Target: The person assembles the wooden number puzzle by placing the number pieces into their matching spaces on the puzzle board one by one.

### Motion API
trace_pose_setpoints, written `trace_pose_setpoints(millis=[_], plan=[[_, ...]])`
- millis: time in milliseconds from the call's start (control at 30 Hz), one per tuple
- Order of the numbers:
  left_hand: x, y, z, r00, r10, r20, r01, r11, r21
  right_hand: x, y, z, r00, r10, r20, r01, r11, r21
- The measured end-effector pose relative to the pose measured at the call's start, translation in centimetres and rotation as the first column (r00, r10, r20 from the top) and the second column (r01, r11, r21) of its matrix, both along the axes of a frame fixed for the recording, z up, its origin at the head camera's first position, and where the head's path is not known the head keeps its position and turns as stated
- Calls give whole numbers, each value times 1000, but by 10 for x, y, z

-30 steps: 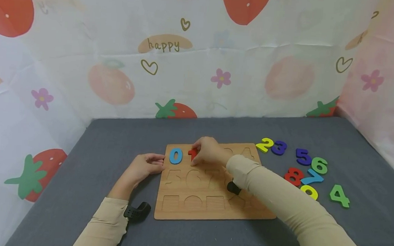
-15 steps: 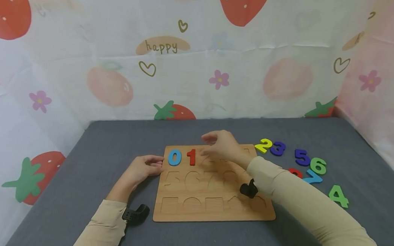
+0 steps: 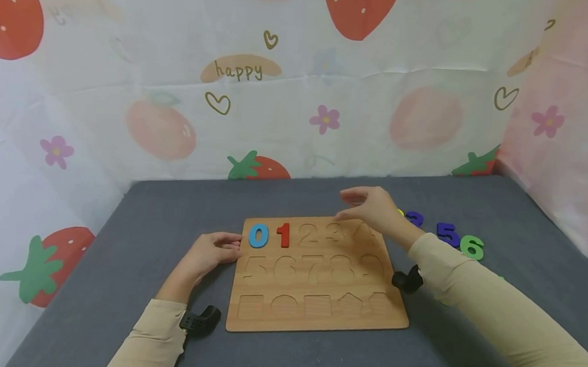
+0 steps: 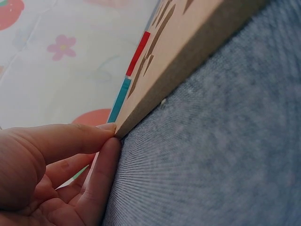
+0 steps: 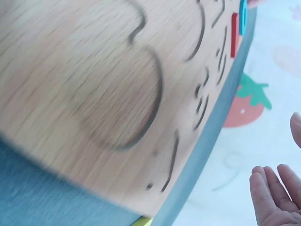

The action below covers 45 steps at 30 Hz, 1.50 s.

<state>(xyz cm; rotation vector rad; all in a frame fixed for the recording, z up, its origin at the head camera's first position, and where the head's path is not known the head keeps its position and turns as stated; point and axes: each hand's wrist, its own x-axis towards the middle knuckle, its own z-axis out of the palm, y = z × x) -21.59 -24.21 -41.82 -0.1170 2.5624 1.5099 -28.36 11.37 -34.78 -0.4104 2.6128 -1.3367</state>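
Note:
A wooden number puzzle board (image 3: 295, 287) lies flat on the dark cloth. A blue 0 (image 3: 258, 236) and a red 1 (image 3: 283, 235) sit in its top row, next to bare recesses. My left hand (image 3: 212, 253) pinches the board's left edge; the thumb (image 4: 77, 140) and a fingertip meet at that edge in the left wrist view. Above the board's far right part is my right hand (image 3: 373, 209), fingers extended and loosely apart, holding nothing. Beyond it, a yellow piece (image 3: 400, 212) and a purple 3 (image 3: 414, 218) are partly hidden by that hand.
A purple 5 (image 3: 448, 234) and a green 6 (image 3: 472, 248) lie right of the board. The right sleeve (image 3: 488, 307) covers the area where other number pieces lay. A printed cloth backdrop (image 3: 277, 126) stands behind the table.
My right hand has let go of the red 1, lifted and moved right across the board's top row. The red 1 now shows fully beside the blue 0. My left hand stays at the edge.

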Motion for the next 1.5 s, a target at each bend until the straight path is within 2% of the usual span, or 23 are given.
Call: trace_pose_setpoints(millis=[367, 733, 900, 1167, 1500], plan=[[1, -1, 0, 1000, 0, 7, 0, 1000, 0, -3, 32, -4, 996, -68, 56, 68, 998, 0], [0, -1, 1, 1000, 3, 5, -3, 1000, -6, -10, 59, -11, 993, -109, 40, 108, 994, 21], [1, 0, 1, 1000, 3, 9, -3, 1000, -4, -14, 70, -16, 988, -140, 60, 139, 990, 32], [1, 0, 1, 1000, 10, 6, -10, 1000, -9, -20, 78, -22, 983, -170, 65, 163, 981, 102], [0, 0, 2, 1000, 2, 4, -2, 1000, -4, -25, 83, -30, 979, -171, 111, 160, 982, 102]])
